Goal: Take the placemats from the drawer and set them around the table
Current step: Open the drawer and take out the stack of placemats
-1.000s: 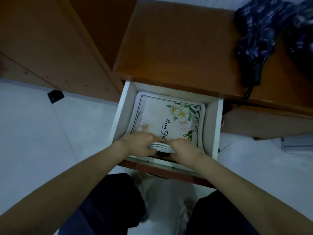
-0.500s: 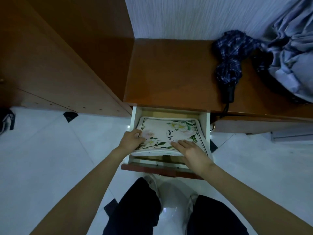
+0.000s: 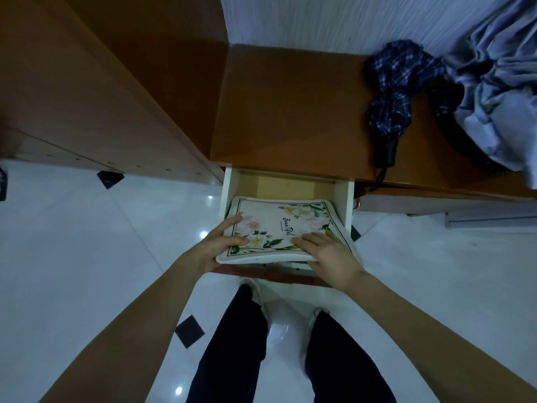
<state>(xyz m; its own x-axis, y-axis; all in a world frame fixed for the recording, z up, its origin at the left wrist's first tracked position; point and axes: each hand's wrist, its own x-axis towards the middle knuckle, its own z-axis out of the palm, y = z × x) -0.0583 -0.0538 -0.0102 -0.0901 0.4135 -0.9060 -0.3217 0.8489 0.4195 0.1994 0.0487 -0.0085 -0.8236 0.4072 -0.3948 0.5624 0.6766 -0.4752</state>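
My left hand grips the near-left corner of the stack of placemats: the thumb lies on the printed top, the forefinger runs along the left edge, and the remaining fingers are out of my sight beneath the stack. My right hand lies on the near-right part of the stack with its fingers straight and close together, flat on the top mat; whether the thumb hooks under the edge I cannot tell.

The placemats are a pale stack with a dark line border, white flowers, green leaves and a line of script on the top one. Their near edge is lifted above the front of the drawer, and the far edge sits lower inside it. The drawer is open, with white side walls and a bare wooden bottom showing beyond the stack.

Above the drawer I see the brown cabinet top. On it, to the right of the drawer, lies a folded dark blue checked umbrella with its black handle pointing toward me, and just beyond that a heap of grey-blue cloth. Left of the drawer rises a tall wooden panel. Below the drawer is a glossy white tiled floor with small dark diamond insets, and my legs in dark trousers stand on it.
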